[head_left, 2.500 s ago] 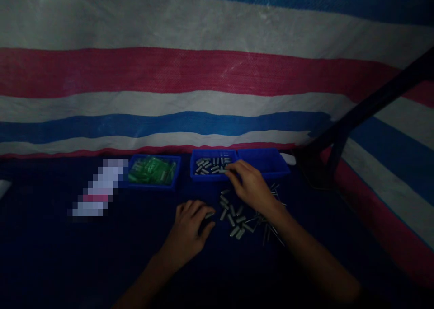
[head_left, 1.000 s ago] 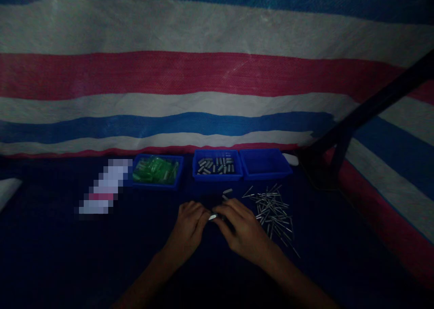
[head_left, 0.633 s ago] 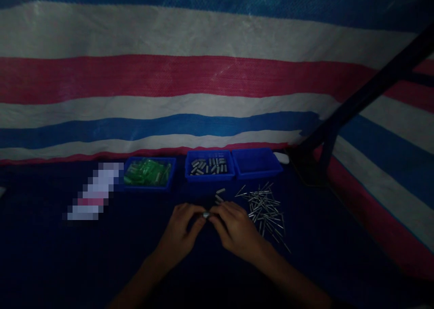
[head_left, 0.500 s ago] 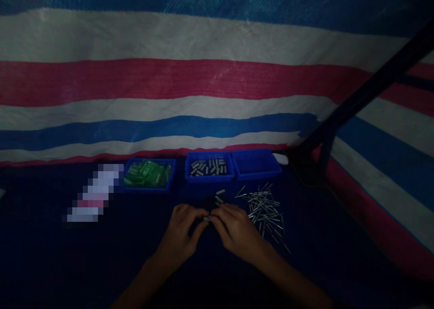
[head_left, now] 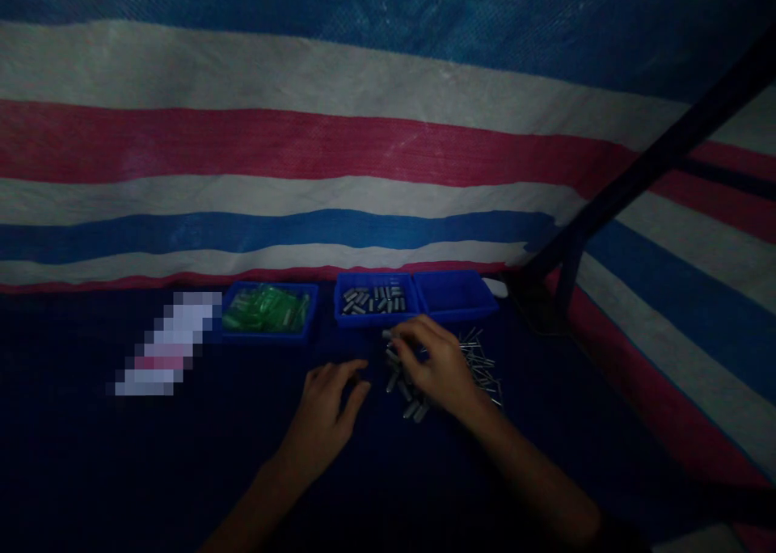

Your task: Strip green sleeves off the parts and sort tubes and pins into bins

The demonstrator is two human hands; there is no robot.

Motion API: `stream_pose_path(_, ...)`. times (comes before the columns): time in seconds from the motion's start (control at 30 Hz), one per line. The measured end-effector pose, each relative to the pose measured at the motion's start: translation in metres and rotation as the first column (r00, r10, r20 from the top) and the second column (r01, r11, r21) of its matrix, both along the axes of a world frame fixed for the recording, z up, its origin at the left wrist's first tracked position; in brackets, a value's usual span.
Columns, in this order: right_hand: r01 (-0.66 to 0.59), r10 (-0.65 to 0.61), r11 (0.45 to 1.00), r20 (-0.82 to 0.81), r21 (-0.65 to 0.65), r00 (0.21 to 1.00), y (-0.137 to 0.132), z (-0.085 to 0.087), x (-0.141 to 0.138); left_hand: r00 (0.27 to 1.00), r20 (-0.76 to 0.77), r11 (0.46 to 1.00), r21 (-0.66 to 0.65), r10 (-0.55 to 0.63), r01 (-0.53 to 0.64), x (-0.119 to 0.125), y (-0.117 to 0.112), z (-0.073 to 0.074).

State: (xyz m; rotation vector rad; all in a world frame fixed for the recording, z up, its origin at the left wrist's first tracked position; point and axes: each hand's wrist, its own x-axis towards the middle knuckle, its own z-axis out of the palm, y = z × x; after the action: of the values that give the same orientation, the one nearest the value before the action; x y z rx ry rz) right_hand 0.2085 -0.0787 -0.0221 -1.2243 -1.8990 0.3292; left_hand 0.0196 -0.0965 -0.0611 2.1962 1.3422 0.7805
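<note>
While the right hand (head_left: pixel 433 367) arches over the loose cylinders (head_left: pixel 415 410) on the dark desk (head_left: pixel 151 456), thumb and fingers drawn close together, one little cylinder (head_left: pixel 387 335) sits right at the fingertips, and I cannot tell whether it is gripped or merely touched! Over on the other side, the left hand (head_left: pixel 327 399) hangs with a clear gap between thumb and forefinger, nothing visible in its grasp. Danger now: these pieces look round, so a careless nudge from a knuckle could send one rolling, and that forearm crosses so near the slender rods (head_left: pixel 485 367) that a low sweep might scatter them. Poor light adds its own risk, since a dim grey piece would be easy to pinch off-centre and drop. And what textures! Short, stubby cylinders with a dull metallic look, against thin, needle-straight rods catching bright glints in a criss-cross heap. Behind them, more cylinders fill the blue tray (head_left: pixel 376 321), smooth-walled and apparently plastic, a second blue tray (head_left: pixel 454 294) just beside it. Further left, a third tray (head_left: pixel 267 339) carries crinkly, shiny green packaging (head_left: pixel 270 306), all below a woven-looking striped sheet (head_left: pixel 303 149), gently rippled.
</note>
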Motion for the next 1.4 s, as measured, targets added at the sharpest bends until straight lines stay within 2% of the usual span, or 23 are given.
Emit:
stream_pose_path(0.07, 0.021, -0.02, 1.0, 0.093, -0.002, 0.995, 0.027, 0.009, 0.006, 0.999, -0.029, 0.999, -0.005, -0.047, 0.046, 0.002, -0.003, 0.003)
stream_pose_path(0.13, -0.03, 0.048, 0.996, 0.232, -0.08, 0.971, 0.056, 0.014, 0.008, 0.991, -0.048, 0.992, -0.018, -0.124, 0.123, 0.006, -0.008, 0.007)
stream_pose_path(0.2, -0.03, 0.099, 0.984, 0.404, -0.174, 0.909, 0.08, 0.015, 0.006, 0.98, -0.051, 0.981, -0.033, -0.19, 0.189, 0.011, -0.015, 0.012)
stream_pose_path(0.3, -0.012, 0.129, 0.973, 0.497, -0.231, 0.858, 0.102, 0.011, 0.001, 0.97, -0.04, 0.97, -0.047, -0.241, 0.239, 0.015, -0.023, 0.016)
stream_pose_path(0.6, -0.018, 0.205, 0.951, 0.585, -0.309, 0.785, 0.109, 0.011, -0.002, 0.97, -0.084, 0.972, -0.075, -0.229, 0.223, 0.012, -0.02, 0.01)
stream_pose_path(0.77, -0.133, 0.35, 0.906, 0.535, -0.402, 0.769, 0.114, 0.013, 0.002, 0.969, -0.128, 0.976, -0.065, -0.213, 0.206, 0.012, -0.02, 0.009)
stream_pose_path(0.83, -0.155, 0.344, 0.915, 0.52, -0.373, 0.782, 0.111, 0.016, 0.004, 0.971, -0.143, 0.981, -0.053, -0.19, 0.184, 0.013, -0.021, 0.007)
stream_pose_path(0.93, -0.127, 0.236, 0.961, 0.488, -0.247, 0.84, 0.097, 0.019, 0.004, 0.974, -0.183, 0.991, -0.018, -0.132, 0.131, 0.015, -0.022, 0.002)
stream_pose_path(1.03, -0.102, 0.116, 0.993, 0.285, -0.064, 0.952, 0.066, 0.014, 0.003, 0.972, -0.223, 0.996, 0.027, -0.077, 0.085, 0.017, -0.022, -0.001)
stream_pose_path(1.1, -0.077, 0.074, 0.997, 0.124, 0.015, 0.99, 0.039, 0.003, 0.004, 0.971, -0.235, 0.998, 0.044, -0.043, 0.054, 0.018, -0.021, 0.0)
stream_pose_path(1.23, -0.067, 0.064, 0.996, 0.067, 0.056, 0.996, -0.009, -0.024, 0.007, 0.967, -0.251, 0.997, 0.066, 0.043, -0.027, 0.021, -0.017, 0.004)
stream_pose_path(1.3, -0.076, 0.074, 0.996, 0.054, 0.046, 0.996, -0.019, -0.03, 0.006, 0.961, -0.265, 0.994, 0.097, 0.077, -0.053, 0.025, -0.016, 0.006)
stream_pose_path(1.4, -0.076, 0.076, 0.995, 0.014, 0.069, 0.997, -0.021, -0.029, 0.001, 0.954, -0.289, 0.99, 0.132, 0.082, -0.046, 0.032, -0.015, 0.006)
